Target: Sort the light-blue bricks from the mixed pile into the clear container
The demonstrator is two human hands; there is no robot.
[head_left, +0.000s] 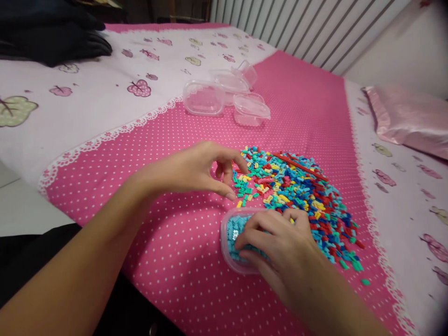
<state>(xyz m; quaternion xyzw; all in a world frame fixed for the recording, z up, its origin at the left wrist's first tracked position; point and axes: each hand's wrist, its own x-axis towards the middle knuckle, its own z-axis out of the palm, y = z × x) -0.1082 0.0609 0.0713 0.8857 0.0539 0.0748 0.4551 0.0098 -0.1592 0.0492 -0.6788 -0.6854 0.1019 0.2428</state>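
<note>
In a tub [224, 240] of blue pieces [241, 222], right fingers [259, 239] dip, grasp hidden; left fingers [231, 155] parted.

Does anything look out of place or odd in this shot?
One green piece lies apart from the multicoloured pile, beyond its lower right end. A red strip, far longer than the pieces around it, lies across the pile. A whitish spot shows among the light-blue pieces in the container, possibly glare.
</note>
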